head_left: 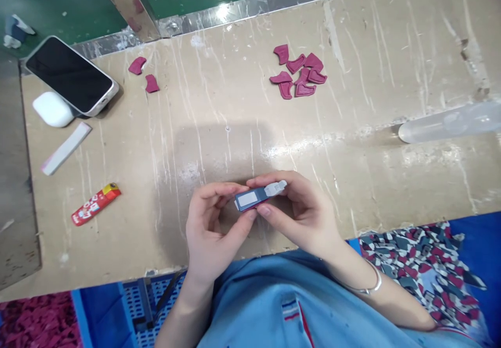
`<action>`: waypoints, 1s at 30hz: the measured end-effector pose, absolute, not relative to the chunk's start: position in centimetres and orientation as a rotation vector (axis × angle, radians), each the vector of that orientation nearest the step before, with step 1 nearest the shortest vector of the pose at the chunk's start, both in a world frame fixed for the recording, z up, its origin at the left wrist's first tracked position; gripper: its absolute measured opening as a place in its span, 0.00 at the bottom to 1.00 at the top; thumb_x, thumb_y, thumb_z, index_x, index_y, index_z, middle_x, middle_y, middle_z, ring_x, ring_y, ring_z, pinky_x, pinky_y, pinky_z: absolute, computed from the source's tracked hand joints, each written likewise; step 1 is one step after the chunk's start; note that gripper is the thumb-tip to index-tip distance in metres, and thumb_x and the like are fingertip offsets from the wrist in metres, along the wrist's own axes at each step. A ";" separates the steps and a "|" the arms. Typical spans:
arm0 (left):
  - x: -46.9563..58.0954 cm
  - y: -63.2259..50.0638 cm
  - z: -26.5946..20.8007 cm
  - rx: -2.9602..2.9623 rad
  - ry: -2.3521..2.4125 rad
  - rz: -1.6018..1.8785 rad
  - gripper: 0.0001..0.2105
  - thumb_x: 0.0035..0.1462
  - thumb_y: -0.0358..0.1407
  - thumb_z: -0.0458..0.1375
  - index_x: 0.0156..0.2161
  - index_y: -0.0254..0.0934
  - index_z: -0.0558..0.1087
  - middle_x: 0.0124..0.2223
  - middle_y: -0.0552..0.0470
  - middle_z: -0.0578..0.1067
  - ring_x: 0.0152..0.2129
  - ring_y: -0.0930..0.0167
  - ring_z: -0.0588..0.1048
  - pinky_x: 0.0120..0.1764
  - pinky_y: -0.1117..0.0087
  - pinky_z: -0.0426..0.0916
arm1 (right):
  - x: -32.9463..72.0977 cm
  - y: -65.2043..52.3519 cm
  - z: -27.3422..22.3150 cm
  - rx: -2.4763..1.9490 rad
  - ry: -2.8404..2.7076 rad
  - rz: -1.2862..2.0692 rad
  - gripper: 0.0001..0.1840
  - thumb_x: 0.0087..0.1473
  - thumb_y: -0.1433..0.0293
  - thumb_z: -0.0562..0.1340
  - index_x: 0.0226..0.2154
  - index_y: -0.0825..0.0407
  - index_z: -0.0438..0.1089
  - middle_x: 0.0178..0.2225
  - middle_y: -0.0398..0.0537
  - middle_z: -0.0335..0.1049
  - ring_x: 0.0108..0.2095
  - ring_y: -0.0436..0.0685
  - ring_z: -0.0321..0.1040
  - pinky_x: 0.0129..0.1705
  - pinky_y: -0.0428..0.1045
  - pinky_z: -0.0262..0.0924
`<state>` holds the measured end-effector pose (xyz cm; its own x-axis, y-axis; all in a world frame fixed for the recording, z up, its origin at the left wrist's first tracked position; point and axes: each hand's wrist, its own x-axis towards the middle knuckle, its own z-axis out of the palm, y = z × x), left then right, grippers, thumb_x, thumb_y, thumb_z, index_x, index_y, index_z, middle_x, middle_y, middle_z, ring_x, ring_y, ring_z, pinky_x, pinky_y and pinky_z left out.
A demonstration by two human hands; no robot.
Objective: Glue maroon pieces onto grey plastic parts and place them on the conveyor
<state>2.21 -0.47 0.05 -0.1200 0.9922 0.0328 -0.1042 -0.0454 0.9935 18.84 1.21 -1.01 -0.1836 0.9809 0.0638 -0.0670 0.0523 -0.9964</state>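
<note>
Between both hands, above the near edge of the table, is a small blue-grey and white plastic part (250, 198) with a sliver of maroon along its lower side. My left hand (213, 228) pinches its left end between thumb and fingers. My right hand (301, 207) is closed on the right end, where a pale grey tip sticks out past the fingers. Farther up the table lies a loose group of maroon plastic pieces (303, 76). Two more maroon pieces (152, 83) rest to the left of that group.
At the left are a phone (70, 76), a white case (52, 109), a pale strip (66, 148) and a red packet (96, 204). A clear tube (450, 122) lies at right. Below the table, one bin (104, 316) stands by maroon pieces; mixed parts (426, 270) fill another.
</note>
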 end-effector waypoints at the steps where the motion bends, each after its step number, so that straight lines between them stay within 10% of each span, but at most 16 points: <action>1: 2.2 -0.5 0.0 1.101 1.194 1.377 0.19 0.57 0.20 0.73 0.49 0.43 0.79 0.45 0.59 0.86 0.45 0.77 0.86 0.50 0.81 0.80 | 18.8 1.3 -0.9 -1.025 -1.316 1.332 0.15 0.64 0.73 0.72 0.51 0.42 0.77 0.49 0.44 0.85 0.48 0.55 0.84 0.50 0.49 0.80; 14: 3.3 -0.8 -0.8 1.072 1.167 1.536 0.22 0.60 0.19 0.70 0.43 0.44 0.64 0.44 0.62 0.87 0.46 0.78 0.86 0.63 0.71 0.75 | 18.6 1.2 -0.9 -1.100 -1.411 1.145 0.07 0.65 0.69 0.72 0.45 0.45 0.78 0.44 0.46 0.86 0.46 0.58 0.85 0.50 0.51 0.80; 22: 3.0 -0.9 -0.1 0.903 1.245 1.402 0.17 0.64 0.37 0.73 0.42 0.43 0.66 0.44 0.54 0.87 0.43 0.70 0.88 0.49 0.72 0.82 | 18.3 1.4 -1.4 -1.074 -1.410 1.090 0.07 0.66 0.68 0.70 0.47 0.45 0.80 0.43 0.48 0.87 0.43 0.58 0.86 0.46 0.52 0.81; 30: 2.9 -1.4 0.1 0.811 1.231 1.390 0.19 0.64 0.36 0.72 0.41 0.43 0.63 0.42 0.54 0.85 0.43 0.68 0.87 0.51 0.67 0.81 | 18.4 1.4 -1.3 -1.124 -1.388 1.115 0.05 0.63 0.66 0.72 0.42 0.46 0.84 0.38 0.49 0.88 0.38 0.61 0.86 0.43 0.55 0.83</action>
<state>2.94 -1.41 0.06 -0.2096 0.9662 -0.1502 -0.2658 0.0916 0.9597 18.41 1.42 -1.33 -0.0793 0.9870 0.1400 0.0754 0.1460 -0.9864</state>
